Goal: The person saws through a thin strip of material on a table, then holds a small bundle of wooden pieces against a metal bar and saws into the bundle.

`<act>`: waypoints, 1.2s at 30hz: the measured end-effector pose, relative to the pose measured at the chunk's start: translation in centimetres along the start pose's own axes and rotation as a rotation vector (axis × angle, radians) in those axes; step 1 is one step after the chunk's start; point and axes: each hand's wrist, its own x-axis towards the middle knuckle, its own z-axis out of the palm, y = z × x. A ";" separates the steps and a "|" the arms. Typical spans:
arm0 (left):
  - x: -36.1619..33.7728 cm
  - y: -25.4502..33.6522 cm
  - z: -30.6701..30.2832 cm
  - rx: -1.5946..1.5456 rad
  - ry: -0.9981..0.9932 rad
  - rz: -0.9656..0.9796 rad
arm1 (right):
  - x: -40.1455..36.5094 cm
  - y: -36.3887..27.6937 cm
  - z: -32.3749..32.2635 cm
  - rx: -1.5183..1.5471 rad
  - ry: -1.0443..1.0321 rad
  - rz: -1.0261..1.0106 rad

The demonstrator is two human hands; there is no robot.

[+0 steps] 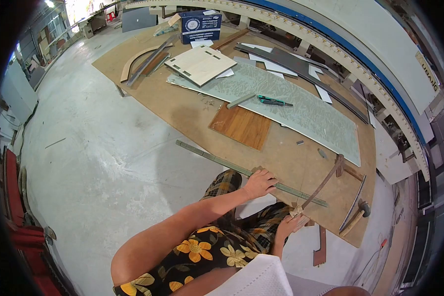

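My left hand [259,183] presses flat on a long, thin green strip [217,158] that lies slantwise along the near edge of the brown workbench board [182,116]. My right hand [289,225] is at the board's edge, with its fingers closed on a small pale piece [296,211] at the lower end of a thin curved brown strip [323,182]. That curved strip crosses over the green strip and runs up to a dark brown block [339,165].
A wood-grain panel [241,126], a large patterned grey-green sheet [306,108] with a green knife [272,101] on it, a slotted pale board [200,64] and a blue box [200,24] lie further off. A hammer [358,217] rests near the right corner. Concrete floor [93,148] is at left.
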 end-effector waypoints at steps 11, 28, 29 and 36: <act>0.0 -0.1 0.0 -0.004 -0.013 -0.008 | 0.0 -0.6 -0.2 0.013 -0.026 0.034; 0.0 -0.1 0.2 0.024 -0.010 -0.004 | 0.2 0.0 0.2 -0.028 0.003 -0.030; -0.1 -0.1 0.3 0.025 -0.010 -0.001 | 0.2 0.1 0.3 -0.015 -0.001 -0.036; -0.1 0.1 0.0 0.024 -0.032 -0.020 | 0.4 0.2 0.9 -0.032 0.126 -0.234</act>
